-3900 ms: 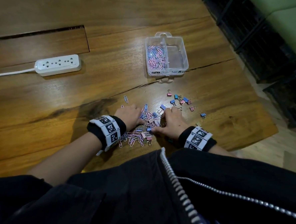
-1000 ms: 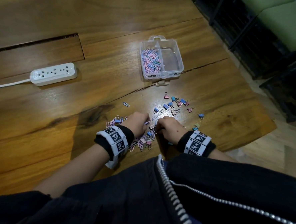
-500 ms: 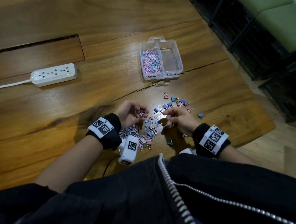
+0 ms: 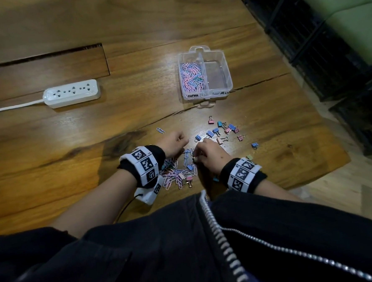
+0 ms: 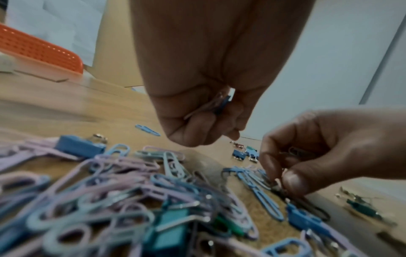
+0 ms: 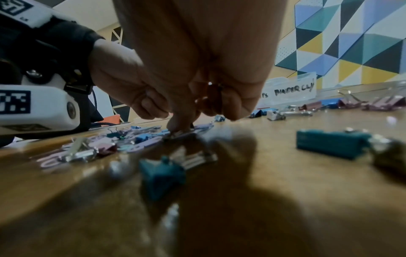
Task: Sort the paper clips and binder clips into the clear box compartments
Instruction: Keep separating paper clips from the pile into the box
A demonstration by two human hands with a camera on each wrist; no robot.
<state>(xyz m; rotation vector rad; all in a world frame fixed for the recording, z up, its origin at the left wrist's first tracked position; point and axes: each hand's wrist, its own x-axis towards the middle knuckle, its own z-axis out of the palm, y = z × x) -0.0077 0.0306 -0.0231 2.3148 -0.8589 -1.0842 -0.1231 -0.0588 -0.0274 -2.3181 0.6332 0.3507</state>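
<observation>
A clear box [image 4: 227, 71] stands at the far middle of the table; its left compartment holds paper clips [image 4: 191, 76] and its right compartment looks bare. A mixed pile of pink and blue paper clips [image 4: 176, 175] with a few binder clips lies at the near edge. My left hand [image 4: 178, 141] is curled into a fist over the pile, gripping several paper clips [image 5: 216, 105]. My right hand [image 4: 200, 153] pinches a paper clip [image 5: 257, 180] on the table, with more metal showing inside its curled fingers [image 6: 237, 104].
Loose binder clips [image 4: 223, 129] lie scattered between the hands and the box, a few more at the right [image 4: 254, 145]. One blue paper clip [image 4: 160, 130] lies alone at the left. A white power strip [image 4: 72, 93] sits far left. The table edge runs close on the right.
Both hands, lifted and turned up with clips half a second ago, have come back down onto the pile. The right hand now pinches at a clip on the table.
</observation>
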